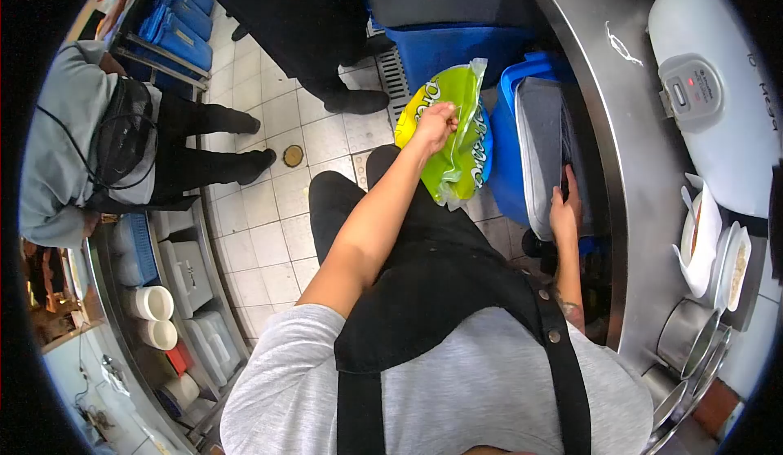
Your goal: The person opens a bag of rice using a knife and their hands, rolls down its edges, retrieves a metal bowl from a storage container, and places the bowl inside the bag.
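My left hand (436,126) is closed on the upper part of a green and yellow plastic bag (457,149) with white lettering. The bag hangs or stands in front of my knees; which of the two I cannot tell. Over to the right, my right hand (566,210) is closed on the edge of a grey lid (538,145), with a dark strip by the fingers. That lid sits tilted on a blue bin (507,157) under the steel counter. The fingertips of my right hand are partly hidden.
A steel counter (599,112) runs along my right, carrying a large white rice cooker (710,88) and metal pots (687,337). Another blue bin (449,51) stands ahead. Two people in dark trousers stand ahead and to the left on the tiled floor (302,186). Shelves with containers (186,279) line the left.
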Motion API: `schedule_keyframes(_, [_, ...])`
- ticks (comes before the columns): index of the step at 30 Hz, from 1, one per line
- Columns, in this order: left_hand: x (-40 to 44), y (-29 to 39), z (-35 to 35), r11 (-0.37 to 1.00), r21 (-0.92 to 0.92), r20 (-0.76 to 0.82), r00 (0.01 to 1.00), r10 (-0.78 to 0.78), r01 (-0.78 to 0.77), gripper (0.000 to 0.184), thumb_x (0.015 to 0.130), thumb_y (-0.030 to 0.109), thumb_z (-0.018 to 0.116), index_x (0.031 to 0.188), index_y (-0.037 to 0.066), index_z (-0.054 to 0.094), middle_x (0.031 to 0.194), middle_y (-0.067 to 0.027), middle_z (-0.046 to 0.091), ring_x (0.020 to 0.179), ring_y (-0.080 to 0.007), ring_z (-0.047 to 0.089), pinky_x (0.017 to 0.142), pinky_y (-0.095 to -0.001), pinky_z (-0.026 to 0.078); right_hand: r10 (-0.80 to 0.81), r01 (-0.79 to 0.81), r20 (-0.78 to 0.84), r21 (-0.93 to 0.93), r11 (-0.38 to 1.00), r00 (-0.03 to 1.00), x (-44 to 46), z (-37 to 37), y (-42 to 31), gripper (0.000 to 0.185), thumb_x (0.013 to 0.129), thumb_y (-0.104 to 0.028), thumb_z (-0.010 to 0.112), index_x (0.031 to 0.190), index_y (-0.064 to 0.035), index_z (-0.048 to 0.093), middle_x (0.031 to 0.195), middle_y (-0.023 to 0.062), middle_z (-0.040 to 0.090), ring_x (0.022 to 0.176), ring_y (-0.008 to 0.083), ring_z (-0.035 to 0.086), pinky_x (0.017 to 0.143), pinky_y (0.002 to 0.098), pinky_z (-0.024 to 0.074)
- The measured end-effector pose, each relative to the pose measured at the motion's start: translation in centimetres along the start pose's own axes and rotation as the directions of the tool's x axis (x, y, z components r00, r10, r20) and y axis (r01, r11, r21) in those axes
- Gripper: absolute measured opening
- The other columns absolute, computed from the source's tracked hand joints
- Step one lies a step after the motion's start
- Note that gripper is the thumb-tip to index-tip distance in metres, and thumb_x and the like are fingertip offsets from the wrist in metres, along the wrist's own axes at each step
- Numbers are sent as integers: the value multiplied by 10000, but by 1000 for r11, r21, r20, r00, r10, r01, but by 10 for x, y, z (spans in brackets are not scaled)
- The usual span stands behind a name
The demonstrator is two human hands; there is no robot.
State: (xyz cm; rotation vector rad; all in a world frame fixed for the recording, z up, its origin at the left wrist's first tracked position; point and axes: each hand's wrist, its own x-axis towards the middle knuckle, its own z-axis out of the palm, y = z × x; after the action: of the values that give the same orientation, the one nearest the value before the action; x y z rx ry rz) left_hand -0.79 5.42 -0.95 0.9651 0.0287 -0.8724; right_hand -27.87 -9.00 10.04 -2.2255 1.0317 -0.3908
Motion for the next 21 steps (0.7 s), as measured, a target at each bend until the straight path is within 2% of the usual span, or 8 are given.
schedule_keyframes(6, [-6,2,-4,947,-318,-122,988,-96,53,117,918,147,471,845,79,533,776,-40,537,697,-155,542,649,-309,452,118,-110,56,-133,985,991,-1,-2,2,513,842,-56,511,1335,-147,399,1264,207,482,1146,377,471,945,401,385])
schedule_keyframes(11, [7,26,13,999,-47,-182,983,-24,15,116,918,172,484,885,79,543,787,-30,576,654,-118,559,563,-273,435,46,-39,17,-299,953,999,-1,7,17,514,833,-80,527,1322,-193,415,1187,251,521,1087,395,510,913,424,406])
schedule_keyframes(12, [8,32,16,999,35,-180,984,-4,10,115,919,174,485,885,79,540,777,-27,576,633,-114,555,545,-268,432,-23,17,-14,-338,941,1000,0,10,19,518,828,-78,530,1326,-141,402,1086,261,565,1011,405,549,874,428,428])
schedule_keyframes(15, [19,39,16,996,89,-183,983,5,11,106,921,155,483,859,74,516,729,-25,562,580,-105,535,478,-247,427,-30,30,-5,-102,994,1000,4,12,22,502,833,-77,513,1317,-59,382,1184,256,512,1119,397,485,931,411,397])
schedule_keyframes(16, [20,39,16,997,74,-188,982,-7,21,106,921,148,483,851,73,511,721,-25,558,577,-106,533,470,-245,428,-255,239,-94,-157,958,962,4,15,27,437,871,-120,494,1290,-28,409,961,205,613,872,322,618,733,379,490])
schedule_keyframes(19, [17,33,14,998,53,-189,982,-32,43,94,914,112,482,836,66,505,686,-28,539,556,-112,520,453,-235,436,142,-240,306,313,919,941,-2,-8,-47,378,902,-160,478,1252,-22,449,717,95,611,573,175,592,487,300,463])
schedule_keyframes(20, [19,26,11,997,61,-185,982,-35,47,93,911,106,481,833,64,506,684,-29,538,551,-112,516,455,-237,438,38,-186,359,388,903,933,-2,-10,-67,354,909,-191,486,1215,-12,479,586,10,542,451,67,486,367,233,365])
schedule_keyframes(21, [20,22,9,996,71,-180,983,-36,49,92,909,100,480,831,61,508,682,-30,537,546,-111,513,458,-238,441,31,-201,437,348,916,899,-2,-10,-81,349,908,-190,486,1206,-8,483,584,20,545,457,78,496,381,243,377])
